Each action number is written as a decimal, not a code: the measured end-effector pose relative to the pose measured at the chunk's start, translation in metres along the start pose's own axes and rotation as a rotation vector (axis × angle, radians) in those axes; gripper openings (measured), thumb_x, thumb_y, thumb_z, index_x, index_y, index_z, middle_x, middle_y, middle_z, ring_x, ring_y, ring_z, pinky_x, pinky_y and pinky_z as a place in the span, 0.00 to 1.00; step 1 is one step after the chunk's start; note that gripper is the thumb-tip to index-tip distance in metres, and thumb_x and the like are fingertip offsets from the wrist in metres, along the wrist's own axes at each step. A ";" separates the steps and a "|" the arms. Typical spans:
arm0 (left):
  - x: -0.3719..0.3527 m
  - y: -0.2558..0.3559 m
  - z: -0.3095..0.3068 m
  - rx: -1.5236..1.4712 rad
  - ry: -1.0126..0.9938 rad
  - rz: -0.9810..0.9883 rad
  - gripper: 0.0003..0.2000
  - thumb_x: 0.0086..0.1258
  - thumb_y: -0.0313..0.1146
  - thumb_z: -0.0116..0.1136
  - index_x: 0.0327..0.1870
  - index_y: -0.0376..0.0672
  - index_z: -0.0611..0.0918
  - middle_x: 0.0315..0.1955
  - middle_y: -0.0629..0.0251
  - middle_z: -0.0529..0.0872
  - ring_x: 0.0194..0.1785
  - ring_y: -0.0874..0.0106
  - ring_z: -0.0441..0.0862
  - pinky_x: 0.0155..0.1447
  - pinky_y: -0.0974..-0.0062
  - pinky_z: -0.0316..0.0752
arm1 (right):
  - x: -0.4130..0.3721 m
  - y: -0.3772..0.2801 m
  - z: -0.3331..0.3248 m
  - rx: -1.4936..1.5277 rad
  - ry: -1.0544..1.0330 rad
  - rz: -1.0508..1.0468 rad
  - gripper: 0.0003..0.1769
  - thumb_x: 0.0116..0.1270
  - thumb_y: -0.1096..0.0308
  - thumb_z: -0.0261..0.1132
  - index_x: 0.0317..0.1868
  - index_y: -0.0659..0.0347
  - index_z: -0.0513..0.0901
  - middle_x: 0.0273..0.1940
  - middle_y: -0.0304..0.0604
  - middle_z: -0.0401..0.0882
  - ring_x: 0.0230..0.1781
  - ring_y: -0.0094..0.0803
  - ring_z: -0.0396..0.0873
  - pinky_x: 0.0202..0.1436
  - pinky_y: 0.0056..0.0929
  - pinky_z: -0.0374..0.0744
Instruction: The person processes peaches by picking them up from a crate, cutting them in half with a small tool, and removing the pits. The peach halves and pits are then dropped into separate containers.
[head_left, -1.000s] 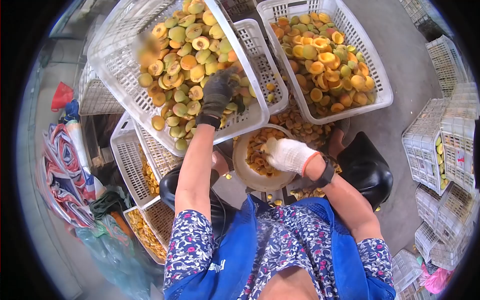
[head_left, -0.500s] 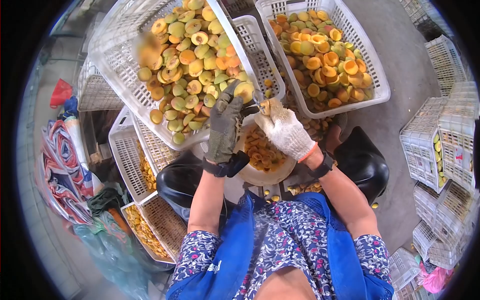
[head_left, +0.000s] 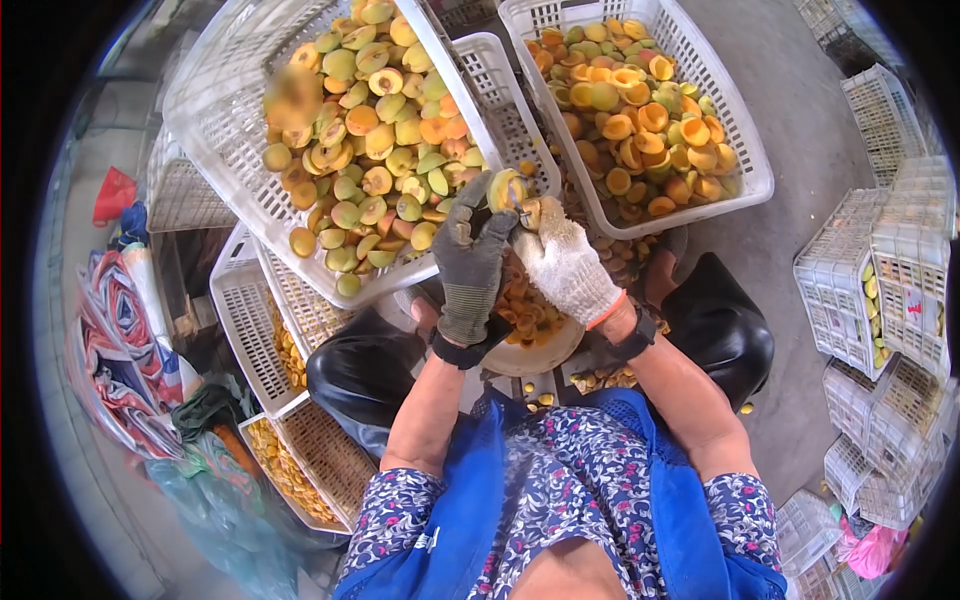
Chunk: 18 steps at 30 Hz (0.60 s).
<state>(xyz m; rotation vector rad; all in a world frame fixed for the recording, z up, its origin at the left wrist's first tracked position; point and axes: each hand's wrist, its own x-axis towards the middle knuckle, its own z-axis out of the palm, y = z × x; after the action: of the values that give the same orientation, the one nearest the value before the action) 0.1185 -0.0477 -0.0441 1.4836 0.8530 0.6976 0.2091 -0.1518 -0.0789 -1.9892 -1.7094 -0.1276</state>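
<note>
My left hand [head_left: 470,260], in a dark grey glove, pinches a yellow-green halved fruit [head_left: 507,190] between thumb and fingers. My right hand [head_left: 565,260], in a white glove with an orange cuff, is closed round a small tool with a wooden handle [head_left: 532,213]; its metal end touches the fruit. Below both hands stands a round pale bowl [head_left: 545,357] with orange fruit pieces [head_left: 530,310], partly hidden by my gloves. A tilted white crate [head_left: 230,170] of halved fruit [head_left: 375,180] is at the upper left.
Another white crate [head_left: 755,180] at the upper right holds pitted orange halves [head_left: 650,115]. Smaller crates [head_left: 240,320] with orange pieces stand at the left, beside plastic bags [head_left: 220,510]. Stacked crates [head_left: 835,280] line the right side. Some fruit bits lie on the floor.
My left hand has moved right, bringing the fruit from beside the tool up against its metal end. The view has shifted slightly.
</note>
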 end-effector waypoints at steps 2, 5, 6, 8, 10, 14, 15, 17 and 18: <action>0.001 -0.001 0.001 0.119 -0.006 0.072 0.22 0.66 0.23 0.63 0.62 0.34 0.75 0.49 0.64 0.84 0.47 0.77 0.81 0.51 0.80 0.77 | 0.001 0.001 0.000 0.053 0.003 0.030 0.09 0.61 0.73 0.62 0.42 0.64 0.80 0.46 0.54 0.77 0.40 0.49 0.79 0.41 0.42 0.78; 0.000 -0.009 -0.006 -0.028 -0.046 0.020 0.21 0.66 0.24 0.64 0.61 0.34 0.76 0.49 0.63 0.84 0.46 0.76 0.81 0.52 0.79 0.77 | 0.003 0.006 0.001 0.351 -0.077 0.124 0.08 0.63 0.73 0.61 0.40 0.67 0.78 0.42 0.55 0.77 0.38 0.53 0.78 0.42 0.44 0.77; 0.001 -0.011 -0.011 0.032 -0.063 0.018 0.21 0.66 0.25 0.64 0.61 0.34 0.76 0.49 0.63 0.83 0.47 0.76 0.81 0.52 0.78 0.77 | 0.003 0.011 0.005 0.347 -0.106 0.056 0.08 0.63 0.72 0.62 0.41 0.68 0.77 0.40 0.56 0.77 0.39 0.54 0.77 0.42 0.45 0.77; 0.001 -0.017 -0.017 0.095 -0.084 0.018 0.21 0.66 0.25 0.64 0.61 0.34 0.76 0.49 0.63 0.83 0.47 0.76 0.80 0.52 0.78 0.77 | 0.008 0.008 0.001 0.558 -0.175 0.176 0.12 0.65 0.69 0.61 0.45 0.68 0.75 0.38 0.56 0.78 0.42 0.56 0.77 0.46 0.46 0.75; 0.000 -0.025 -0.020 0.041 -0.099 0.098 0.18 0.72 0.31 0.60 0.59 0.33 0.76 0.48 0.64 0.83 0.47 0.78 0.80 0.52 0.77 0.77 | 0.014 -0.002 0.001 0.795 -0.226 0.405 0.13 0.66 0.67 0.60 0.46 0.68 0.75 0.40 0.58 0.79 0.43 0.57 0.77 0.47 0.45 0.75; 0.003 -0.027 -0.011 -0.374 -0.051 -0.122 0.20 0.80 0.43 0.45 0.55 0.33 0.78 0.44 0.65 0.83 0.44 0.78 0.79 0.50 0.77 0.76 | 0.014 -0.023 -0.005 0.884 -0.267 0.565 0.16 0.68 0.64 0.57 0.49 0.67 0.76 0.42 0.60 0.79 0.47 0.57 0.77 0.51 0.46 0.75; 0.001 -0.032 -0.009 -0.376 -0.048 -0.125 0.20 0.80 0.43 0.45 0.55 0.33 0.78 0.44 0.65 0.83 0.44 0.78 0.79 0.50 0.77 0.76 | 0.015 -0.023 -0.006 0.882 -0.268 0.588 0.15 0.68 0.65 0.57 0.49 0.67 0.76 0.43 0.59 0.79 0.46 0.57 0.77 0.51 0.46 0.75; 0.002 -0.038 -0.004 -0.137 0.054 0.100 0.19 0.80 0.42 0.44 0.53 0.33 0.79 0.43 0.63 0.84 0.44 0.77 0.80 0.50 0.77 0.76 | 0.001 -0.024 0.011 0.614 -0.111 0.349 0.13 0.67 0.66 0.58 0.45 0.67 0.77 0.40 0.60 0.79 0.43 0.55 0.78 0.46 0.45 0.76; 0.004 -0.024 0.000 -0.345 -0.013 -0.025 0.19 0.80 0.42 0.44 0.49 0.33 0.80 0.40 0.62 0.85 0.43 0.75 0.81 0.50 0.76 0.76 | -0.004 -0.025 0.017 0.349 0.037 0.115 0.11 0.67 0.66 0.59 0.41 0.67 0.78 0.37 0.60 0.79 0.40 0.53 0.79 0.41 0.44 0.77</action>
<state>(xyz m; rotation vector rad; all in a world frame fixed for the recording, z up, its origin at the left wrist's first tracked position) 0.1177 -0.0446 -0.0681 1.1647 0.6993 0.7729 0.1809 -0.1460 -0.0874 -1.8053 -1.4737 0.1625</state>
